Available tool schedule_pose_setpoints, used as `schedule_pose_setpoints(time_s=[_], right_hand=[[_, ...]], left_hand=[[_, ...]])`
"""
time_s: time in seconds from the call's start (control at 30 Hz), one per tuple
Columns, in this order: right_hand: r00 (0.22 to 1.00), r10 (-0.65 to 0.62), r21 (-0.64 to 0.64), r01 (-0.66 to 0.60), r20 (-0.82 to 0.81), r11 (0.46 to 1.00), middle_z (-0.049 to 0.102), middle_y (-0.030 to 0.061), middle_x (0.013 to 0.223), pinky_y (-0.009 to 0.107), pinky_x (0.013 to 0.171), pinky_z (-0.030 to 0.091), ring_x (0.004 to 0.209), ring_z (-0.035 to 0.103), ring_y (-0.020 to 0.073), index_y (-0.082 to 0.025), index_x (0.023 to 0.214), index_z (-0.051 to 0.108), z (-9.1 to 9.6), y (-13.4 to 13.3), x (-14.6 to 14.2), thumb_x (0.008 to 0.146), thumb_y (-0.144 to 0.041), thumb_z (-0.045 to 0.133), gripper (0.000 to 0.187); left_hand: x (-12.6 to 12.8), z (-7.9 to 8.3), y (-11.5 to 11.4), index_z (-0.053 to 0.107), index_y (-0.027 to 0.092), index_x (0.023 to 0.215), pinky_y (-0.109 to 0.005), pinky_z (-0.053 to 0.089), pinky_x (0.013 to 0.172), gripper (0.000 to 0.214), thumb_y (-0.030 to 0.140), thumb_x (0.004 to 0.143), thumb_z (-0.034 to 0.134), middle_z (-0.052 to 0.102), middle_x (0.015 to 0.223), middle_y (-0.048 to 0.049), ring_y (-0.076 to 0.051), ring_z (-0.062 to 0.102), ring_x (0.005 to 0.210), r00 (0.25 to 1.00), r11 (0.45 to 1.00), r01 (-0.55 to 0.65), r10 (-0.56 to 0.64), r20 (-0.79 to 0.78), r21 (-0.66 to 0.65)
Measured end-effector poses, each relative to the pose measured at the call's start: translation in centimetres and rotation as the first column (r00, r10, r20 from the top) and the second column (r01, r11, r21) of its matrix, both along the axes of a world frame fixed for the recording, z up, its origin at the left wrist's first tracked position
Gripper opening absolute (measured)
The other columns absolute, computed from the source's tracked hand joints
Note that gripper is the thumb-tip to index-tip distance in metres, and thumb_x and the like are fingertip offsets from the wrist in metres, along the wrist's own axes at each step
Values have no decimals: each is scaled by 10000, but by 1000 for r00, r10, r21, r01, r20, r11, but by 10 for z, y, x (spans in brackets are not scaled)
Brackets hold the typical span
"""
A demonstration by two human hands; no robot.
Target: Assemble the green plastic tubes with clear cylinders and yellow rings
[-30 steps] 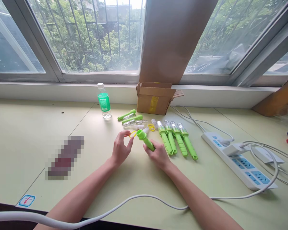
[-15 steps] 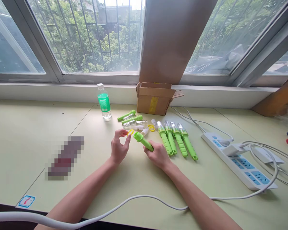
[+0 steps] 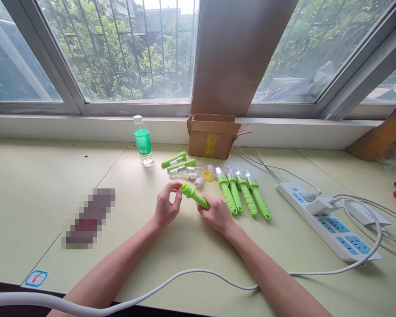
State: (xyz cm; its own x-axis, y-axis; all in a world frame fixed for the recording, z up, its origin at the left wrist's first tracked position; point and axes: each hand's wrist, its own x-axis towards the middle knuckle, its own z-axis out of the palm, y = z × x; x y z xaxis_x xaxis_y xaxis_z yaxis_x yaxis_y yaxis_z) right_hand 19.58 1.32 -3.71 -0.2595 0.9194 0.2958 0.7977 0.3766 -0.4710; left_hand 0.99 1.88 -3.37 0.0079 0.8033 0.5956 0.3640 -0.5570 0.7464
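My right hand is wrapped round a green threaded handle, its open end tilted up to the left. At that end, the fingers of my left hand pinch a yellow ring, which touches the mouth of the handle. Part of the ring is hidden by the rim. Beyond my hands lie more yellow rings, a white cap-like piece, clear tubes and loose green handles. To the right, several green sticks with clear tops lie in a row.
A cardboard box and a water bottle stand at the back. A white power strip with plugged-in cords is on the right. One white cable crosses the front, passing near my right forearm. A blurred dark rectangle lies left.
My left hand has moved right and brought the yellow ring from beside the handle onto its open end. The right hand's grip on the handle has hardly shifted.
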Motion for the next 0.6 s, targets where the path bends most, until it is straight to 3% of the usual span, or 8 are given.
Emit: schedule_pose_setpoints(time_s=[0.17, 0.3, 0.6], right_hand=[[1000, 4, 3, -4, 12, 1000, 535, -7, 569, 253, 524, 272, 510, 436, 139, -208, 645, 500, 0, 0, 0, 788, -244, 488, 148], [999, -4, 6, 4, 37, 1000, 555, -1, 579, 256, 520, 264, 514, 450, 142, -208, 657, 522, 0, 1, 1, 790, -239, 487, 140], [973, -88, 60, 77, 214, 995, 670, 23, 727, 271, 517, 221, 606, 531, 163, -215, 749, 608, 0, 4, 7, 748, -190, 502, 109]], left_hand=[[2, 3, -1, 564, 199, 1026, -359, 543, 814, 192, 274, 850, 581, 646, 976, -58, -169, 638, 884, 996, 998, 45, -41, 77, -41], [2, 7, -1, 572, 190, 994, -362, 541, 800, 223, 325, 823, 619, 639, 976, -68, -184, 636, 901, 972, 976, 134, -96, 216, -169], [-3, 2, 6, 587, 168, 876, -323, 515, 765, 273, 367, 734, 708, 652, 933, -61, -168, 633, 837, 869, 830, 367, -145, 474, -420]])
